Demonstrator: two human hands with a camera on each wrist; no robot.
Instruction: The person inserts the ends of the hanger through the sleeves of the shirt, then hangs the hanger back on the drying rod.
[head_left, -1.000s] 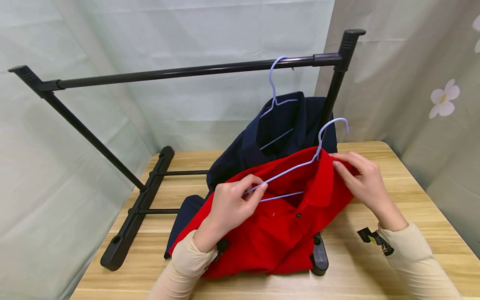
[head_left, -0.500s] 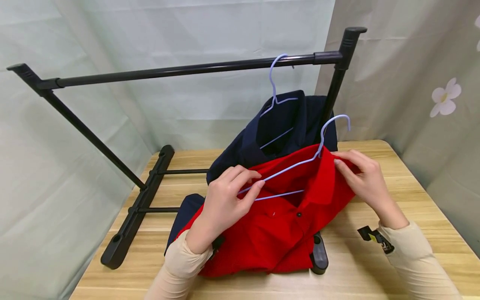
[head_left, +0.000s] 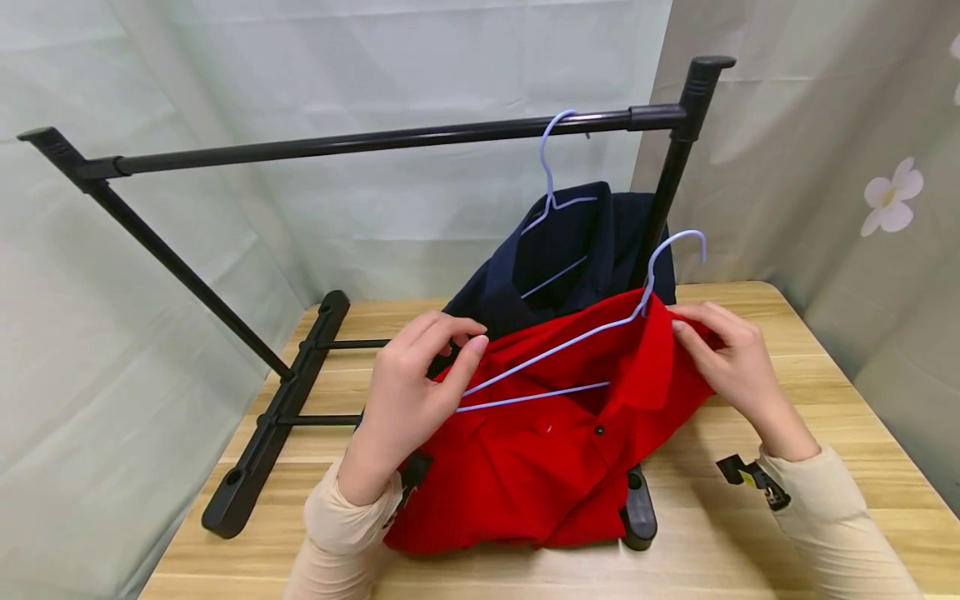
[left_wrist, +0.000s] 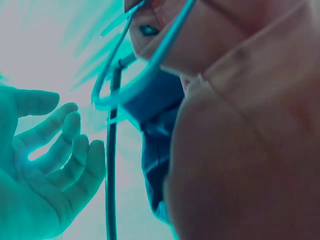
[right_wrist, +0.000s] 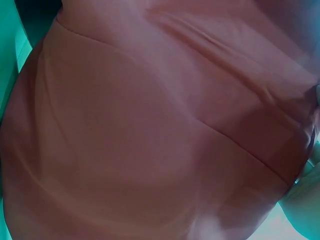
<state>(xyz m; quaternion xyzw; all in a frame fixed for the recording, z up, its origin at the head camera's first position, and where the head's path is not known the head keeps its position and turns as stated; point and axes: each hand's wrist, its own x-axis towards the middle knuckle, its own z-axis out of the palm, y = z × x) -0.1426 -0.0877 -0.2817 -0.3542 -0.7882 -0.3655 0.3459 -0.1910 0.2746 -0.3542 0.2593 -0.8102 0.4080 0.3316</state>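
A red collared shirt (head_left: 517, 483) leans over the tabletop, with a pale lilac hanger (head_left: 558, 343) partly inside it. My right hand (head_left: 727, 362) pinches the shirt at its right shoulder, beside the collar; the hanger's right end is hidden under the cloth there. Near the hanger's left end is my left hand (head_left: 412, 383). Its fingers are loosely bent and hold nothing; the left wrist view shows the hand (left_wrist: 55, 165) apart from the hanger (left_wrist: 150, 70). Red cloth (right_wrist: 125, 125) fills most of the right wrist view.
Behind, a navy shirt (head_left: 498, 292) hangs by another lilac hanger (head_left: 546, 158) from the black rack's top bar (head_left: 360, 143). A black foot (head_left: 247, 475) of the rack stands at left on the wooden table (head_left: 810, 367). Pale curtains (head_left: 420, 58) surround it.
My left hand has let go of the hanger's left arm and moved left, uncovering that end. The hanger's hook has shifted slightly right. The right hand keeps its pinch on the shirt.
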